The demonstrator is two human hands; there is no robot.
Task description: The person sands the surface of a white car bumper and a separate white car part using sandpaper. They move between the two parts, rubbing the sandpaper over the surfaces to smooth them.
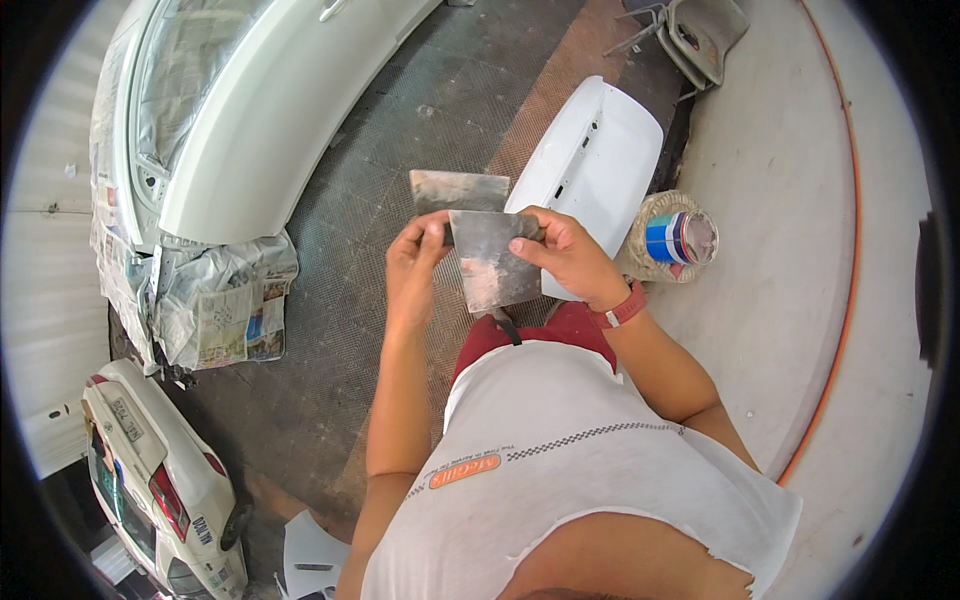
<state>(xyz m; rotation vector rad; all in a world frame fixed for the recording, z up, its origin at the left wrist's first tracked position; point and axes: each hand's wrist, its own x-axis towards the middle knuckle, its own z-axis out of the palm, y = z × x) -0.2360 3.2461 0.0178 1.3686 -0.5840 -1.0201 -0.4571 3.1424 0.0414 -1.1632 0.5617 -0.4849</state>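
Note:
Two thin, stiff-looking grey rectangular sheets, smudged and with pale edges, are held up in front of my body. My right hand (570,250) is closed on the nearer grey sheet (492,275), its thumb flat on the face. My left hand (418,250) is pinched at the sheets' left side, by the lower edge of the farther grey sheet (460,190). Its fingertips are partly hidden, and whether the sheets touch each other cannot be seen. A red watch (622,306) is on my right wrist.
A white car panel (580,170) stands just beyond my hands. Right of it, a blue-and-white can (672,238) sits on a round pale base. A masked car body (270,130) fills the far left, a white car (160,490) the near left. An orange hose (853,200) runs along the right; a chair (700,40) stands far right.

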